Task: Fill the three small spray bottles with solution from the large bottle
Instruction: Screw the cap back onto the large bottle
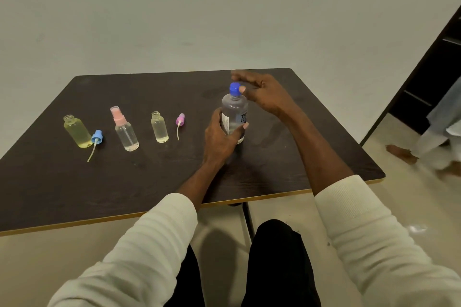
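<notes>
Three small bottles (126,129) and two loose spray tops (96,137) stand in a row across the left half of the worktop (311,157). The near edge and right corners lie bare, open for passing.

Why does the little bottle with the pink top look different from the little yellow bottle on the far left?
The small clear spray bottle with the pink sprayer has its top screwed on; the small yellowish bottle is open, with its blue sprayer top lying beside it on the dark wooden table. The pink-topped bottle's body looks colourless and narrower; the yellowish one looks wider. Both are small, see-through and standing on the table, untouched by either hand.
</notes>
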Tool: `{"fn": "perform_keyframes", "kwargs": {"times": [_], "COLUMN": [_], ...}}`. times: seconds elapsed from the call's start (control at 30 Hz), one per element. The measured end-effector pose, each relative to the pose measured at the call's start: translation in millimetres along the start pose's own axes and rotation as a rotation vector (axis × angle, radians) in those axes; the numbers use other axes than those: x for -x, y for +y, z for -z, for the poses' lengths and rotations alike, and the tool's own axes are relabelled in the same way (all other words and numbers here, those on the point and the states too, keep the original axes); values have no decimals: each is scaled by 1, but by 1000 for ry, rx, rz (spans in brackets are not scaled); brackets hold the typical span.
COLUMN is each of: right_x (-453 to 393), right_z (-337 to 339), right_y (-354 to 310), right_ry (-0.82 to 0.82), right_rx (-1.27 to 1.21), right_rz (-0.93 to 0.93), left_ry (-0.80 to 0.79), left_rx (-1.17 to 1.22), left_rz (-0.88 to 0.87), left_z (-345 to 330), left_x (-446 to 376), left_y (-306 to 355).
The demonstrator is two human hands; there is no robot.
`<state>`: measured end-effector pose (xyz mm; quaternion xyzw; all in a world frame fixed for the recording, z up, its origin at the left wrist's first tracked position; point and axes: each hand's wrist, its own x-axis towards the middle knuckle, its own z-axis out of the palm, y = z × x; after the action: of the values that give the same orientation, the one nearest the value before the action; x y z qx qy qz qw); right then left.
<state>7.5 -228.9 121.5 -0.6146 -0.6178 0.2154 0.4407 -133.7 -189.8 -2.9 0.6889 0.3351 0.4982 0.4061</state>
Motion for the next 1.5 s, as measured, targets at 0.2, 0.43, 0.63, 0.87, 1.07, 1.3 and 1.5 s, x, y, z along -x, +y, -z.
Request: {"fn": "perform_keyframes", "kwargs": {"times": [0.2,0.43,0.63,0.87,1.07,1.3,1.5], "right_x": [1,5,5,-1,3,2,-6], "right_z": [-8,-12,-8,-3,-8,-8,-1], "right_y": [10,13,9,-1,10,10,-5], "right_ry": [89,137,111,34,121,140,-6], "right_rx": [-13,-69,-118,71,-37,-81,107], "right_rz": [45,64,-2,11,43,-22,-13], "left_ry": [7,0,-4,16,-3,7,6], "left_rx": [-3,7,8,18,5,-5,-1], "left_rz": [-5,3,-5,6,12,11,25], "left_z": [0,0,0,0,1,0,-1], "left_x": [-1,0,1,1,1,1,-1], "left_y": [0,-1,-1,0,0,-1,0]}}
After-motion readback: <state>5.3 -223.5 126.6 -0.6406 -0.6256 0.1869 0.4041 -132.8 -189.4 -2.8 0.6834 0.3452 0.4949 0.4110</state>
